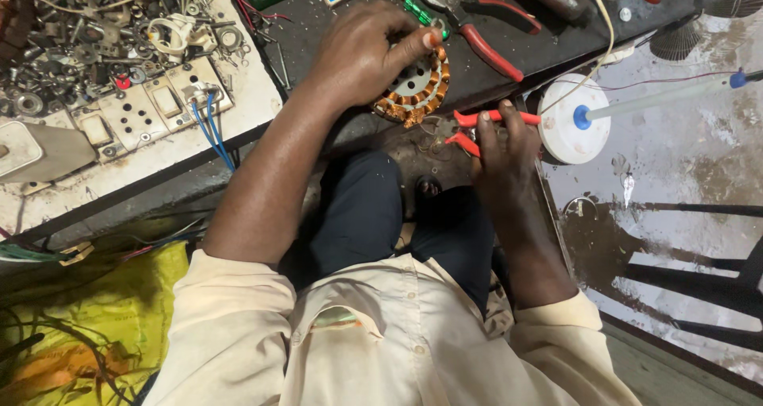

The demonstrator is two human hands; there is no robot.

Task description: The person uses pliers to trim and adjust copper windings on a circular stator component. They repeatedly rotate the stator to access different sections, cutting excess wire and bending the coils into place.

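From the head view we see the copper-wound stator (417, 88) lying flat at the desk's near edge, our left hand (362, 52) gripping its top. Our right hand (499, 163) grasps red-handled pliers (485, 126), their long axis running left-right, just beside the stator.

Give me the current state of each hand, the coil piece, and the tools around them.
left hand: gripping the wound stator, thumb on its rim.
wound stator: lying flat at the bench edge, held.
right hand: closed around the red-handled cutters.
red-handled cutters: held, tip hidden.
red pliers: lying on the bench, untouched.
white disc: beside the right hand, free.
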